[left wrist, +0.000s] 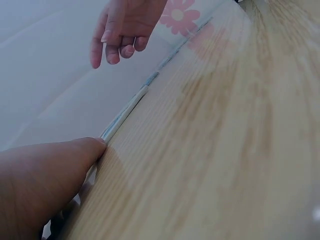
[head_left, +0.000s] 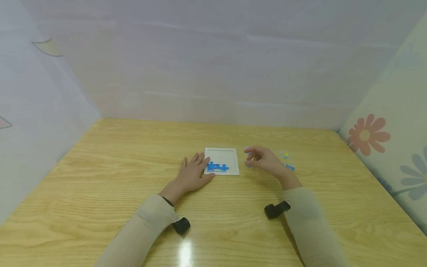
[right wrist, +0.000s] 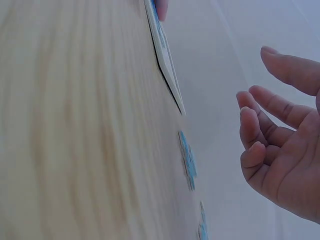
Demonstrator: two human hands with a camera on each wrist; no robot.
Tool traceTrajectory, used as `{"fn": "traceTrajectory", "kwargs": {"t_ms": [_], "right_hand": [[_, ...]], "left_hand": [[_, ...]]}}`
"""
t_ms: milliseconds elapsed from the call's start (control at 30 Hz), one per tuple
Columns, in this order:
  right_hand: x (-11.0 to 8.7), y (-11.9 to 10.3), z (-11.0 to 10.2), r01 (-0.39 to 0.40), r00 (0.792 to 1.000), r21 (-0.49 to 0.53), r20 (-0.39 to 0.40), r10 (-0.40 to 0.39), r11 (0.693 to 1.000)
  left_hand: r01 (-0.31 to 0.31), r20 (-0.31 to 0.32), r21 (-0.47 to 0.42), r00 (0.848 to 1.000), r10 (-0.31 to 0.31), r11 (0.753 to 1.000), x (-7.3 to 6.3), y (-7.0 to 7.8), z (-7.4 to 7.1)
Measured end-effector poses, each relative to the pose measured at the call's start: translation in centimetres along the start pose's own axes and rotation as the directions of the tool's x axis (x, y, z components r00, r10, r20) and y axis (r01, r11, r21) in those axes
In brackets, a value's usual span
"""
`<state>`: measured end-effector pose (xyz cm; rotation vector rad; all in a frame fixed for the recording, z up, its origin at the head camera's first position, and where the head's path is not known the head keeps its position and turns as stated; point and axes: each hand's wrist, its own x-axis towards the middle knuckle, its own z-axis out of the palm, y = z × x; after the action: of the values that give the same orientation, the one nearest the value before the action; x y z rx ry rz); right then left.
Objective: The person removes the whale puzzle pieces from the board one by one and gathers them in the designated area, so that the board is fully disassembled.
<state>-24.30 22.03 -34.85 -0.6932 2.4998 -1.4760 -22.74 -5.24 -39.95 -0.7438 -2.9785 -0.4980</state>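
A white square puzzle tray (head_left: 221,156) lies on the table, with joined blue jigsaw pieces (head_left: 217,168) along its near left side. My left hand (head_left: 192,174) rests with spread fingers at the tray's left edge, its thumb (left wrist: 75,155) by the near corner. To the right of the tray my right hand (head_left: 265,160) hovers over the table. Its thumb stands apart from the loosely bent fingers (right wrist: 275,132), and nothing is between them. Loose blue pieces (right wrist: 188,160) lie below that hand, partly hidden by it in the head view.
Right of my right hand lie a loose piece with a yellow picture (head_left: 285,155) and a blue piece (head_left: 289,167). The wooden table (head_left: 133,148) meets a pale cloth backdrop (head_left: 213,74) at the back and sides. Black wrist cameras sit on both sleeves.
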Motion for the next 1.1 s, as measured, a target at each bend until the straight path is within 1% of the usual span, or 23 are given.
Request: {"fn": "traceTrajectory", "kwargs": {"t_ms": [200, 267, 400, 433, 533, 633, 667, 767, 933, 1100], "right_hand": [[1.2, -0.2, 1.7, -0.025, 1.0, -0.024, 0.007, 0.025, 0.999], [1.5, -0.2, 2.3, -0.04, 0.999, -0.022, 0.018, 0.041, 0.999], [2.1, -0.3, 3.3, -0.046, 0.998, -0.018, 0.04, 0.047, 0.999], [2.1, -0.4, 3.6, -0.039, 0.998, -0.033, 0.04, 0.04, 0.999], [1.8, -2.2, 4.3, -0.042, 0.998, -0.079, 0.043, 0.046, 0.996], [2.1, -2.3, 5.0, -0.07, 0.996, -0.123, 0.044, 0.076, 0.99], [2.2, -2.3, 5.2, -0.079, 0.995, -0.137, 0.047, 0.086, 0.987], [2.9, -0.7, 5.9, -0.108, 0.992, -0.161, 0.048, 0.118, 0.981], [3.0, -0.5, 6.5, -0.156, 0.986, -0.18, 0.025, 0.163, 0.971], [2.9, -0.5, 6.7, -0.169, 0.985, -0.216, -0.002, 0.172, 0.962]], "left_hand": [[0.0, -0.006, 0.012, 1.0, 0.0, 1.0, 0.1, -0.1, 0.1], [0.008, -0.008, 0.016, 1.0, -0.008, 1.0, 0.1, 0.0, 0.2], [0.035, -0.007, 0.017, 0.999, -0.035, 0.999, 0.1, 0.2, 0.1], [0.043, -0.005, 0.015, 0.999, -0.043, 0.999, 0.1, 0.3, 0.1], [0.06, -0.001, 0.017, 0.998, -0.06, 0.998, 0.1, 0.7, 0.0], [0.066, 0.0, 0.021, 0.998, -0.066, 0.998, 0.1, 0.8, -0.1], [0.064, -0.002, 0.023, 0.998, -0.064, 0.998, 0.1, 0.8, -0.1], [0.06, -0.008, 0.017, 0.998, -0.06, 0.998, 0.0, 0.8, -0.2], [0.051, -0.009, 0.012, 0.999, -0.051, 0.999, 0.0, 0.8, -0.2], [0.041, -0.017, 0.003, 0.999, -0.041, 0.999, -0.1, 0.8, -0.2]]}}
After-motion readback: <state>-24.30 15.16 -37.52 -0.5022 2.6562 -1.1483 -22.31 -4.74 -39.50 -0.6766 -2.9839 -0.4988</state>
